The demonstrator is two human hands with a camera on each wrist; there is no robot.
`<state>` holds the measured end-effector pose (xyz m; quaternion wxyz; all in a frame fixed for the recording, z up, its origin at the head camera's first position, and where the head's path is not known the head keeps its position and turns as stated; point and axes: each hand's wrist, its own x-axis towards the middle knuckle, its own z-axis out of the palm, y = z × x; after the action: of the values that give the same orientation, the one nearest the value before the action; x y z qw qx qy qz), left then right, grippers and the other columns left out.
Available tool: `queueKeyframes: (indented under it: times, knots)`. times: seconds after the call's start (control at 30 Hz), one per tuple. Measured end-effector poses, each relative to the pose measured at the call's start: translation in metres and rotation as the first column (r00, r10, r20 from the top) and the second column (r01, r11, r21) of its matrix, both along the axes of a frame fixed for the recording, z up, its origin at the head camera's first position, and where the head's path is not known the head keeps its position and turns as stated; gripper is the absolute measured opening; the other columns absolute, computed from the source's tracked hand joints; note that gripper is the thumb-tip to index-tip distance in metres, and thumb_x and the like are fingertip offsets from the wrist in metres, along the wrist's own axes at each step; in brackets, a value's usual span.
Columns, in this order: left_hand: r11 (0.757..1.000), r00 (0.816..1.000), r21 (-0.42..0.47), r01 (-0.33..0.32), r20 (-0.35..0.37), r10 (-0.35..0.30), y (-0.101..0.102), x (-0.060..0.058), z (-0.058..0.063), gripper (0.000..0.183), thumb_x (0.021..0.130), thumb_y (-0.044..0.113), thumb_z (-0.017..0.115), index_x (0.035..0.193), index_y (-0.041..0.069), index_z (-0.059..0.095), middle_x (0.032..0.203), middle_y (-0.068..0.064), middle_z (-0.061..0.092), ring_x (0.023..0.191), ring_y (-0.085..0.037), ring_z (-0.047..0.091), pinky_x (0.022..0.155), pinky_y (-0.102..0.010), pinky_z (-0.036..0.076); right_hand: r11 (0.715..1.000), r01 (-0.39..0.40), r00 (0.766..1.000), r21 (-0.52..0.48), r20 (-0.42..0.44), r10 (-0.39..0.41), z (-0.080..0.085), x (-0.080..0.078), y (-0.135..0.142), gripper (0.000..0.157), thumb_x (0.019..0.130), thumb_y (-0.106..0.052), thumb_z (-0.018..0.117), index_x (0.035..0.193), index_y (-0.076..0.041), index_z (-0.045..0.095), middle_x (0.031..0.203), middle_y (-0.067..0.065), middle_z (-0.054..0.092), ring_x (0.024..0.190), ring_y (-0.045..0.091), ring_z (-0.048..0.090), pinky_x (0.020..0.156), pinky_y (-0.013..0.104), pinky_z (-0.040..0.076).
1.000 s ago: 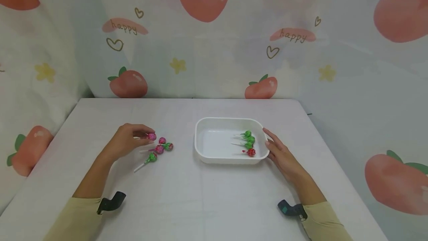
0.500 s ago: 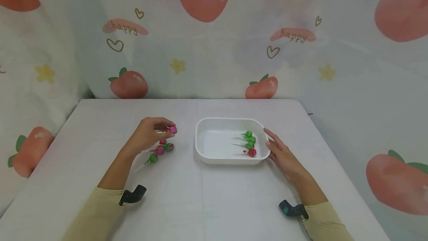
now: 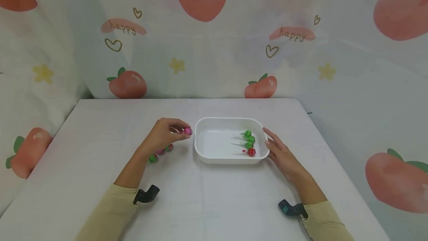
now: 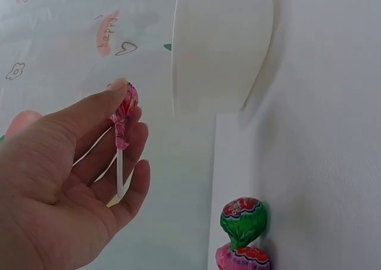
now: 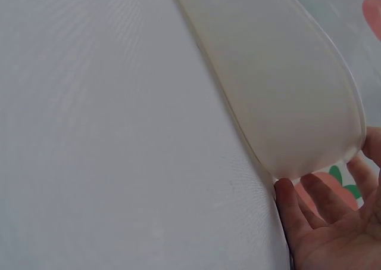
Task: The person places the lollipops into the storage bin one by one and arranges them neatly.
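My left hand (image 3: 164, 133) pinches a pink-wrapped lollipop (image 4: 124, 112) between thumb and fingertips, its white stick hanging down toward the palm. In the head view this lollipop is just left of the white tray (image 3: 217, 161). My right hand (image 3: 284, 159) rests its fairly straight fingertips against the tray's right end. Inside the tray, on the right side, lie several green lollipops (image 3: 249, 139) and a red lollipop (image 3: 250, 152) in a column. Behind and below my left hand, more lollipops lie on the table, among them a green-and-red one (image 4: 243, 221); my hand and wrist partly hide them.
A white cloth covers the table (image 3: 214, 203). Behind it hangs a curtain (image 3: 220, 58) printed with peaches, hearts and stars. Each sleeve carries a black camera mount, on the left (image 3: 147, 194) and on the right (image 3: 292, 209).
My left hand has lifted the pink lollipop from the group on the table and carried it right, up to the tray's left side. My right hand and the tray have stayed in place.
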<state>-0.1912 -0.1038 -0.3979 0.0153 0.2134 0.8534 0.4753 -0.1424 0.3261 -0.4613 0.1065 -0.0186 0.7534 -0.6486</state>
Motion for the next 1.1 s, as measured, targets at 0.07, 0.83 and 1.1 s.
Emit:
queueKeyframes:
  times: [0.07,0.83,1.1]
  knots:
    - [1.0,1.0,0.002,0.019,-0.007,-0.019,0.004,-0.001,-0.001,0.023,0.087,0.018,0.087,0.109,0.016,0.08,0.1,0.005,0.074,0.094,-0.017,0.068,0.086,-0.038,0.057,1.0,0.002,1.0,0.002,0.005,-0.002,0.0,0.0,0.0,0.061,0.111,-0.042,0.048,0.166,-0.035,0.023,0.168,0.014,0.023,0.15,0.033,0.031,0.104,0.02,0.041]
    - [0.99,0.989,0.004,0.144,0.022,-0.144,0.079,-0.009,-0.012,0.023,0.089,0.018,0.085,0.11,0.013,0.079,0.097,0.008,0.073,0.092,-0.015,0.064,0.082,-0.031,0.055,1.0,-0.003,1.0,0.013,0.0,0.003,-0.001,0.0,0.003,0.061,0.111,-0.041,0.047,0.166,-0.034,0.022,0.168,0.014,0.022,0.15,0.034,0.03,0.105,0.022,0.04]
    - [0.983,0.983,-0.004,0.184,0.018,-0.183,0.106,-0.013,-0.02,0.021,0.089,0.019,0.085,0.108,0.013,0.08,0.095,0.007,0.071,0.089,-0.016,0.063,0.075,-0.029,0.055,1.0,-0.003,1.0,0.0,0.002,0.003,-0.002,-0.001,0.002,0.062,0.11,-0.043,0.048,0.166,-0.035,0.023,0.168,0.013,0.023,0.15,0.033,0.031,0.105,0.021,0.04]
